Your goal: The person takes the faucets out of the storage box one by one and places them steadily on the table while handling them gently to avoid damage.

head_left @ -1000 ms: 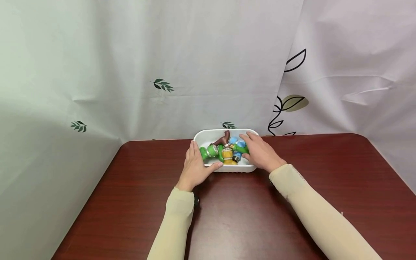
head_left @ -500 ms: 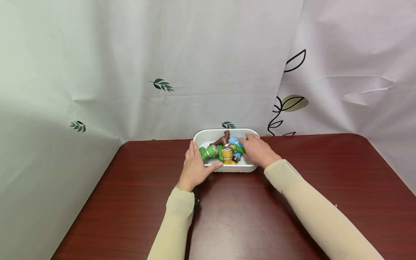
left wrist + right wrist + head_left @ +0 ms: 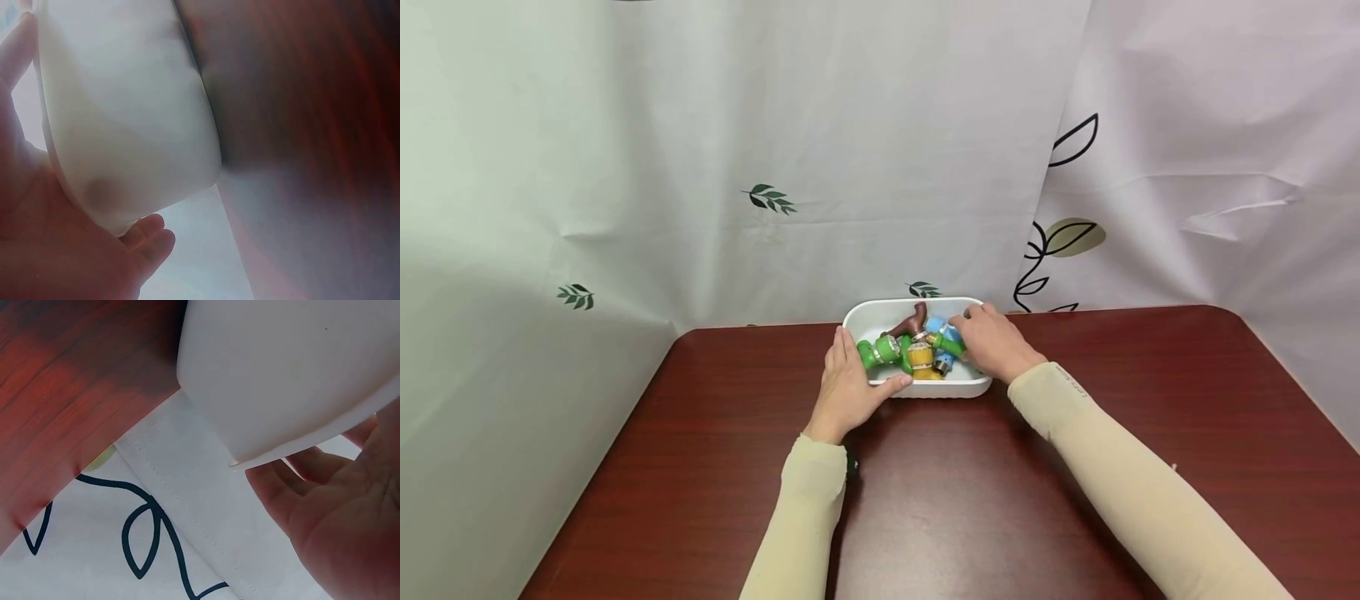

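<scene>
A white plastic tub (image 3: 951,389) stands at the table's far edge, holding several colourful fitting-like pieces. On its left side my left hand (image 3: 842,387) lies with straight fingers along the wall and thumb over the front rim. My right hand (image 3: 996,342) reaches over the right rim, fingertips inside beside a green piece with a brass-coloured tip (image 3: 947,343) and a light blue piece (image 3: 936,323). Whether those fingers pinch anything is hidden. Also inside are a ribbed green piece (image 3: 886,348), a ribbed yellow piece (image 3: 920,356) and a brown branched piece (image 3: 913,321).
The dark red wooden table (image 3: 955,500) extends in front of the tub and to both sides. Close behind its far edge hangs a pale curtain (image 3: 880,167) with leaf prints, which also runs along the left side.
My right hand has shifted slightly left and deeper into the tub, its fingers bending down. The left hand stays on the tub's left side. The head view has shifted slightly.
</scene>
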The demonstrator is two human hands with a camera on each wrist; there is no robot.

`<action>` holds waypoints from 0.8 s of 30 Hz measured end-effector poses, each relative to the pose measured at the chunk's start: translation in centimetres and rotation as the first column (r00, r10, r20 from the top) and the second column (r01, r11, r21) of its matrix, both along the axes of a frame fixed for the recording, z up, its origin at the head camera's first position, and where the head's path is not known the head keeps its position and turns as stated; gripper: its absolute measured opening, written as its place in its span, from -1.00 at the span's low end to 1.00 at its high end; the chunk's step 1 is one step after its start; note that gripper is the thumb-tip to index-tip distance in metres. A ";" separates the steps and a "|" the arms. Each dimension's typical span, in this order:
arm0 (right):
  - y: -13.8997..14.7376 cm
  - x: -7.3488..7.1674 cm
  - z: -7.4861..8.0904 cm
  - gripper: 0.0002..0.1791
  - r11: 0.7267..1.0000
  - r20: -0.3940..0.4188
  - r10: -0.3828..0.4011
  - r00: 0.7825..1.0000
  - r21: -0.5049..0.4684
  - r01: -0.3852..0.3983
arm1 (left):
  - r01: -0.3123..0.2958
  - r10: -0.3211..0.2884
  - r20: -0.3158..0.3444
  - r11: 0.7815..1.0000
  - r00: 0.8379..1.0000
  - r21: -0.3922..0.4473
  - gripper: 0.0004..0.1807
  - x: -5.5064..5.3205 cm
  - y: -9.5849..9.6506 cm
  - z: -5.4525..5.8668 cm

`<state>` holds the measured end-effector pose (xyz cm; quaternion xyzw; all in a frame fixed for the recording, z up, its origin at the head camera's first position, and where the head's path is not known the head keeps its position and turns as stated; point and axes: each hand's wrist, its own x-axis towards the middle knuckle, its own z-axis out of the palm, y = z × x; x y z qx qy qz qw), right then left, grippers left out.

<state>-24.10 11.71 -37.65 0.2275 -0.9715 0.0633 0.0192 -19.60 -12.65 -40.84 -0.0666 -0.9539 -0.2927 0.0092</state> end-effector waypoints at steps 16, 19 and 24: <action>0.5 0.4 0.1 -0.47 0.998 -0.044 0.019 0.999 -0.052 -0.021 | 0.005 -0.005 -0.001 1.000 1.000 -0.005 0.41 0.0 -0.1 0.1; 0.8 0.4 0.4 -0.50 0.998 -0.053 0.043 0.998 -0.042 -0.046 | 0.005 -0.005 -0.002 1.000 1.000 -0.008 0.41 0.0 -0.1 0.2; 1.2 0.5 0.5 -0.67 0.996 -0.076 0.089 0.993 -0.001 -0.090 | 0.001 -0.001 -0.002 1.000 1.000 0.001 0.41 0.0 0.0 0.3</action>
